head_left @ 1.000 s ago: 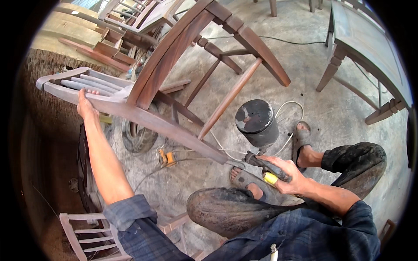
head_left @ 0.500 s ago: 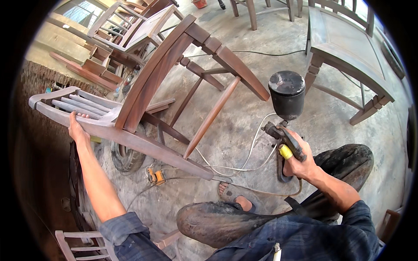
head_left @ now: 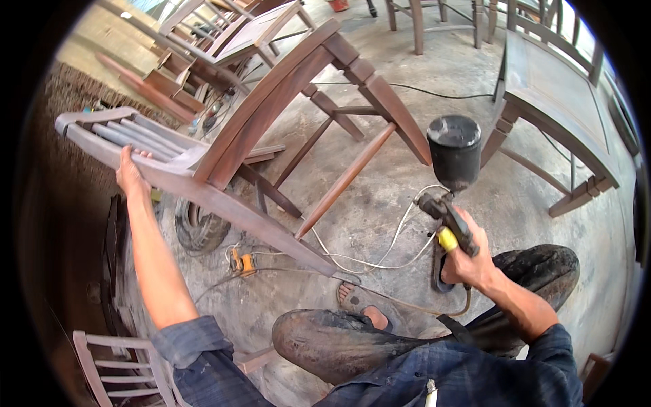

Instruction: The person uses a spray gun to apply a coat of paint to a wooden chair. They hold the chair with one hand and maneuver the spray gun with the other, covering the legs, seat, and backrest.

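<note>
- I have the left grip (head_left: 133, 174) clasped on the tilted chair (head_left: 258, 219), right grip (head_left: 471, 251) round the spray gun (head_left: 454, 220).
- Nearby: tyre (head_left: 196, 235) (partly behind chair), orange tool (head_left: 243, 262); white cord (head_left: 385, 266) crosses floor (head_left: 380, 197).

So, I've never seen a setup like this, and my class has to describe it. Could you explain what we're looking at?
Certainly. There is no machine here: the hands belong to a person. The view comes from a wide fisheye camera worn on the person's head, looking down, so straight edges bend near the rim.

The left hand grips the slatted back of a tilted wooden chair. The right hand holds what looks like a spray gun, with a black cup on top.

On the grey floor are a tyre and a small orange object, too small to identify. Another wooden chair stands to the right.
</note>
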The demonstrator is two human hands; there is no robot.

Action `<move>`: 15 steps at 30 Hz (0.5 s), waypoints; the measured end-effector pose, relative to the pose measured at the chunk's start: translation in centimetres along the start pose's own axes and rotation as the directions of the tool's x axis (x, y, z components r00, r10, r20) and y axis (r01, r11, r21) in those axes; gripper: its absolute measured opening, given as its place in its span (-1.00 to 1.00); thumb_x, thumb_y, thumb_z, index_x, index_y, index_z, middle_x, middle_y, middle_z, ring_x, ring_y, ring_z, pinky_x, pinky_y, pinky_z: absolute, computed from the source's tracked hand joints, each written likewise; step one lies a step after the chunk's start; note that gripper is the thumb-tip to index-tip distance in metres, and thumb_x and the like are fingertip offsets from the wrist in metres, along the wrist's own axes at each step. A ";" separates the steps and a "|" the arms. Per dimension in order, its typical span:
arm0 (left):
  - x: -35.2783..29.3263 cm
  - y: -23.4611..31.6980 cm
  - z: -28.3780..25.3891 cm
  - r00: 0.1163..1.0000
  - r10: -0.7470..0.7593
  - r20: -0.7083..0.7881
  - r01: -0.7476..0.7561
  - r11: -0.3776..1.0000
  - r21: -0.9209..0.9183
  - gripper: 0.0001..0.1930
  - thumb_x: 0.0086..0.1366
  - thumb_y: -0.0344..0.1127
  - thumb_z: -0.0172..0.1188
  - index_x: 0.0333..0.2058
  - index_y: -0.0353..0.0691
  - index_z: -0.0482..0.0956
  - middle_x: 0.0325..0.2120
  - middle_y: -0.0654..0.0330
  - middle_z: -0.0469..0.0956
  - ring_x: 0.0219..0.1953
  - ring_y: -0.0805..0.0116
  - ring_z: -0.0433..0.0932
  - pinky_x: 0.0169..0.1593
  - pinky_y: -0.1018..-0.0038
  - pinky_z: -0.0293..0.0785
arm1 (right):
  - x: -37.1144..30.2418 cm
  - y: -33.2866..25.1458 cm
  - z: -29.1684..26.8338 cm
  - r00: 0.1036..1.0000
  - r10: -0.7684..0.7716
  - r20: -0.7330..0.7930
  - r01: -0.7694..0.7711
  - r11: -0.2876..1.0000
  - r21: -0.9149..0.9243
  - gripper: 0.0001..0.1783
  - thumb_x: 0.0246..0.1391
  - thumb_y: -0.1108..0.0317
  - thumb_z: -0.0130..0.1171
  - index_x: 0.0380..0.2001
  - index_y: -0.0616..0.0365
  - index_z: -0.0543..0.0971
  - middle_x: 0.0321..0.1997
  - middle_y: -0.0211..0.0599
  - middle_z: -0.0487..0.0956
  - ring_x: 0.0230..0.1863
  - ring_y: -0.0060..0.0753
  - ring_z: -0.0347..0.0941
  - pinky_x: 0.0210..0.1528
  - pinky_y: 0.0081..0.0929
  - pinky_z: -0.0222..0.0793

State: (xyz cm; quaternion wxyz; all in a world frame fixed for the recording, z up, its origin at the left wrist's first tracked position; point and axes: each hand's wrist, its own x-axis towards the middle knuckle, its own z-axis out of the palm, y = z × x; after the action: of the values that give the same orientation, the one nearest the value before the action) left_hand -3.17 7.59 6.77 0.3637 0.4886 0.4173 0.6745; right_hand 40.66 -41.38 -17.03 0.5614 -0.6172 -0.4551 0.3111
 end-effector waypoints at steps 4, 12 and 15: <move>0.3 0.4 -1.1 0.999 0.033 0.009 -0.033 0.999 -0.006 -0.77 0.25 -0.33 0.35 -0.23 -0.34 0.53 -0.42 0.11 0.53 -0.41 0.17 0.58 -0.29 0.19 0.66 | -1.5 -1.4 2.3 0.985 -0.101 0.137 0.098 0.995 0.028 -0.42 0.13 0.57 0.19 0.25 0.33 0.42 -0.01 0.02 0.62 -0.01 -0.34 0.58 0.07 -0.43 0.44; -1.3 0.6 0.2 1.000 0.025 0.009 -0.024 0.999 -0.047 -0.81 0.23 -0.39 0.35 -0.30 -0.36 0.53 -0.47 0.11 0.52 -0.48 0.18 0.59 -0.36 0.19 0.67 | -3.7 -2.2 5.8 0.925 -0.075 0.373 0.033 0.992 0.118 -0.38 0.10 0.61 0.21 0.27 0.30 0.41 0.06 0.04 0.62 0.08 -0.27 0.61 0.13 -0.46 0.42; -1.6 0.9 0.1 0.999 0.036 0.011 -0.035 0.999 -0.041 -0.81 0.24 -0.40 0.35 -0.29 -0.35 0.53 -0.48 0.12 0.52 -0.49 0.18 0.59 -0.37 0.20 0.67 | -3.9 -2.1 7.4 0.909 -0.169 0.381 0.114 0.980 0.164 -0.40 0.10 0.54 0.19 0.26 0.29 0.43 -0.06 -0.11 0.62 -0.14 -0.39 0.55 0.02 -0.50 0.43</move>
State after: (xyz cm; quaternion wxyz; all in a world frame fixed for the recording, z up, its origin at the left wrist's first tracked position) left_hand -2.71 5.87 7.04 0.3639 0.4922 0.3927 0.6864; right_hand 32.06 -41.99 -16.80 0.5211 -0.4673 -0.5793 0.4176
